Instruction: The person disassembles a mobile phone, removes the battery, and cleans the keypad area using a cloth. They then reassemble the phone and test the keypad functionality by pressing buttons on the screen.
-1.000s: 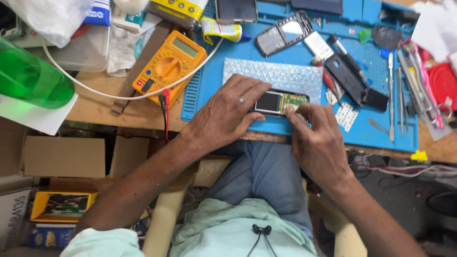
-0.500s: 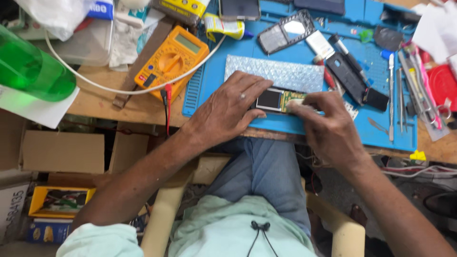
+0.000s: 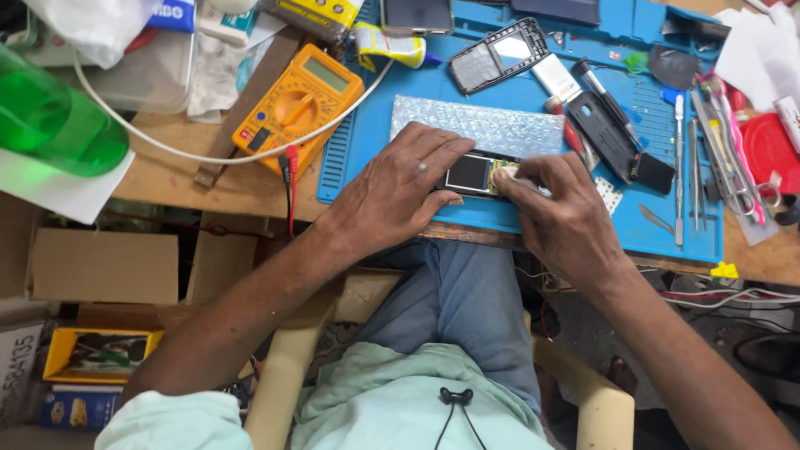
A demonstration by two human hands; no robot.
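Note:
A small opened phone with a dark screen and bare circuit board lies on the blue work mat at the table's near edge. My left hand presses down on its left end and holds it steady. My right hand rests on the phone's right end, with thumb and fingers pinched on a thin tool at the circuit board. The tool's tip is hidden by my fingers. A strip of silver bubble wrap lies just behind the phone.
An orange multimeter with red and black leads sits left of the mat. A green bottle stands far left. Phone shells, tweezers and screwdrivers lie on the mat's right. Cardboard boxes sit under the table.
My right hand has shifted slightly left and up onto the phone's circuit board. My left hand stays on the phone. The view has drifted a little.

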